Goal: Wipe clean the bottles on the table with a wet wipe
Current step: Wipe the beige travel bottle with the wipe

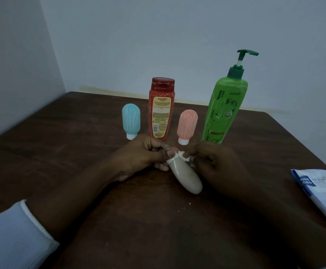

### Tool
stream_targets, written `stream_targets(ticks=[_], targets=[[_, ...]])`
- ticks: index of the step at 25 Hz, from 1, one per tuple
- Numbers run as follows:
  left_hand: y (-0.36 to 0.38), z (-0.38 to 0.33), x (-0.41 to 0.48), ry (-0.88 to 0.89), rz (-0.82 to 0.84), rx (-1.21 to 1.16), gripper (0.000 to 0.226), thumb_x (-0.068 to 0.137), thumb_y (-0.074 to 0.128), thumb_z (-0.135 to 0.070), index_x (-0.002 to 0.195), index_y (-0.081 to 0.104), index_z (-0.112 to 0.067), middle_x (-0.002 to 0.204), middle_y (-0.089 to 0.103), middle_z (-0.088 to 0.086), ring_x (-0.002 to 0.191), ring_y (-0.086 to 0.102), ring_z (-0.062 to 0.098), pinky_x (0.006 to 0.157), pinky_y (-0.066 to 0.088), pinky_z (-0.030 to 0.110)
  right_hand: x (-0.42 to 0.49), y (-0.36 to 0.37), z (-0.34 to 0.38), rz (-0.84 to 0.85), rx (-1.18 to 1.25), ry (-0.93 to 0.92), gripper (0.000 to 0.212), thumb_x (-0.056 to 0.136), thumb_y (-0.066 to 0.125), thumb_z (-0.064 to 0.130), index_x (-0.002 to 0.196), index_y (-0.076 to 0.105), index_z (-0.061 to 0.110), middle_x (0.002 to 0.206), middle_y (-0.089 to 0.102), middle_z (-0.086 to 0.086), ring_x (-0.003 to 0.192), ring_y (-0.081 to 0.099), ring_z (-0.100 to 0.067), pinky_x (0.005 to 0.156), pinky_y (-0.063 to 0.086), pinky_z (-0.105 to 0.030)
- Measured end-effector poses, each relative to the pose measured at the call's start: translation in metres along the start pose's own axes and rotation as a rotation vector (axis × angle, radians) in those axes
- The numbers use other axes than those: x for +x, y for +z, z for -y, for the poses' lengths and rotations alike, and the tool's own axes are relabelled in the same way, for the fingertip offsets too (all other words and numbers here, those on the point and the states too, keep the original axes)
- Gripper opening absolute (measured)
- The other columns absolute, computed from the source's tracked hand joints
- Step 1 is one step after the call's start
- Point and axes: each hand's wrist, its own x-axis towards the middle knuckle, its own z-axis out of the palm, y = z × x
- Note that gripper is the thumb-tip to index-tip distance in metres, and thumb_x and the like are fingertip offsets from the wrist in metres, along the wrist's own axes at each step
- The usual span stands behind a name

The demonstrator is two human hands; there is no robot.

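My left hand [142,156] grips the cap end of a small beige squeeze bottle [186,176], which lies tilted over the dark wooden table [80,152]. My right hand [214,164] pinches a small white wet wipe [184,153] against the bottle's cap end. Behind the hands stand a blue squeeze bottle [131,121], a red shampoo bottle [161,106], a pink squeeze bottle [187,126] and a tall green pump bottle [226,105]. The standing bottles show white streaks.
A blue and white pack of wet wipes [321,193] lies at the table's right edge. Small white crumbs [189,204] dot the table near me. Pale walls close off the table at the back and left.
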Motion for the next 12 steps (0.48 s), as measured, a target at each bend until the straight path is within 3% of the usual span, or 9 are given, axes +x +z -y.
stream_targets(ticks=[3, 7, 10, 12], targets=[[0.001, -0.001, 0.0, 0.003, 0.01, -0.006, 0.039, 0.086, 0.069, -0.018, 0.12, 0.072, 0.001, 0.117, 0.077, 0.014, 0.115, 0.071, 0.032, 0.088, 0.063, 0.031, 0.002, -0.001, 0.003, 0.029, 0.065, -0.036, 0.025, 0.089, 0.062, 0.006, 0.105, 0.074, 0.021, 0.106, 0.071, 0.008, 0.1, 0.064, -0.001, 0.085, 0.05, -0.019], [0.001, -0.001, 0.001, -0.025, -0.01, 0.016, 0.027, 0.095, 0.065, -0.007, 0.121, 0.072, -0.001, 0.116, 0.078, 0.012, 0.112, 0.073, 0.025, 0.091, 0.063, 0.035, 0.004, -0.025, 0.001, 0.285, 0.161, 0.054, 0.027, 0.089, 0.067, 0.004, 0.101, 0.073, 0.027, 0.107, 0.07, 0.013, 0.102, 0.066, -0.003, 0.086, 0.055, -0.031], [0.001, -0.003, 0.001, -0.038, -0.016, 0.02, 0.026, 0.095, 0.064, -0.006, 0.12, 0.072, -0.002, 0.115, 0.078, 0.011, 0.111, 0.074, 0.023, 0.088, 0.063, 0.032, 0.001, -0.051, -0.002, 0.534, 0.135, 0.024, 0.025, 0.086, 0.069, 0.004, 0.097, 0.075, 0.025, 0.102, 0.072, 0.012, 0.096, 0.069, -0.007, 0.083, 0.056, -0.034], [0.001, -0.003, 0.001, -0.036, -0.017, 0.011, 0.027, 0.095, 0.064, -0.006, 0.12, 0.072, -0.003, 0.115, 0.078, 0.011, 0.109, 0.074, 0.021, 0.086, 0.064, 0.03, 0.0, -0.056, -0.001, 0.524, 0.184, 0.006, 0.026, 0.085, 0.068, 0.0, 0.096, 0.076, 0.022, 0.097, 0.073, 0.009, 0.092, 0.071, -0.01, 0.08, 0.057, -0.034]])
